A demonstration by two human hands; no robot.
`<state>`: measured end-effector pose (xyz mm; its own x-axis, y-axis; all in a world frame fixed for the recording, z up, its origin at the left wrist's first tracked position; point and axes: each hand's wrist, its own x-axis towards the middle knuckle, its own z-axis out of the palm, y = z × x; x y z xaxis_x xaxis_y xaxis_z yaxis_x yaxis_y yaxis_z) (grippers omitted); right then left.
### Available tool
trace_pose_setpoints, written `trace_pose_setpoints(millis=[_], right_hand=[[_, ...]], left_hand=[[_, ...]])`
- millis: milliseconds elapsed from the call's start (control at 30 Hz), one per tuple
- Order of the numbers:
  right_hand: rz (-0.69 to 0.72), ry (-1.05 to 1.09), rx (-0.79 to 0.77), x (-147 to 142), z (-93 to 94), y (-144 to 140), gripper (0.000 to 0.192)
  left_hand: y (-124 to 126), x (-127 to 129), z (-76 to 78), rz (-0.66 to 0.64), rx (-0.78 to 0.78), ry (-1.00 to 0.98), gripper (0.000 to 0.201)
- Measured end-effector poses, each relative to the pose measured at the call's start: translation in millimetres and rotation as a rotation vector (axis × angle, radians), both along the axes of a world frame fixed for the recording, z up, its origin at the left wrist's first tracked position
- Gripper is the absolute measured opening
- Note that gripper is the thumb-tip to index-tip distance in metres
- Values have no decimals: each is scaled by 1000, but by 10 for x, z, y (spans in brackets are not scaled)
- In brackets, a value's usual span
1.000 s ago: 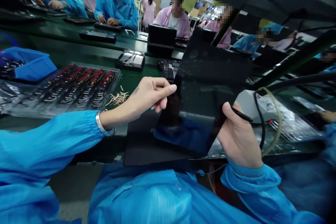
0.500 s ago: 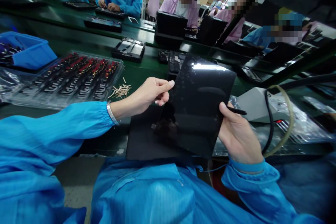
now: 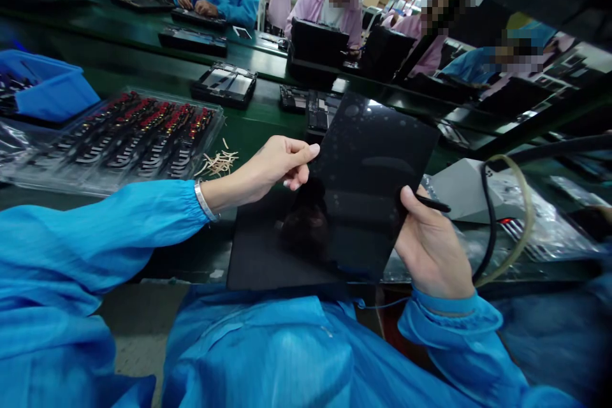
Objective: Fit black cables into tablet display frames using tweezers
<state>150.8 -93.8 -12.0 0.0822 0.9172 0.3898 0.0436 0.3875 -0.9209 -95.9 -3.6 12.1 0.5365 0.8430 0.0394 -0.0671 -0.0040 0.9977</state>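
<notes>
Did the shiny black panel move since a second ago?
Yes. The black panel has tipped back down: its top edge stood above the black box across the belt before, and now sits below it, held in both hands.

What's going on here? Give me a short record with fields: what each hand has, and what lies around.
left hand: pinches the left edge of a glossy black panel
right hand: grips the panel's right edge, with a thin black stylus between the fingers
panel: held tilted above a dark mat
left of hands: clear tray of red-and-black parts, blue bin
right of hands: grey device with cables
beyond: green conveyor, other workers seated
</notes>
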Motion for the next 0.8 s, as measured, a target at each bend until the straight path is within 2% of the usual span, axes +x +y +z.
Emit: trace_pose_setpoints(millis=[200,433,600,667,700,800], right_hand=[[-42,143,-58,-112,21,-73,28],[-63,5,54,-164,-15,-116,26],[-149,61,6,-211,80,-157,28],[-252,56,78,-252,166,-177,26],[-323,19,162,-274,212,-189,26],[-505,-250,448,-336,321,-248,32]], left_hand=[[18,-15,53,-22,22,0,51],[67,6,46,-36,65,8,57],[98,-22,79,-68,116,7,49],[152,-60,120,-132,167,3,36],[188,-79,145,-168,199,-1,29],[298,-114,195,-233,270,-12,20]])
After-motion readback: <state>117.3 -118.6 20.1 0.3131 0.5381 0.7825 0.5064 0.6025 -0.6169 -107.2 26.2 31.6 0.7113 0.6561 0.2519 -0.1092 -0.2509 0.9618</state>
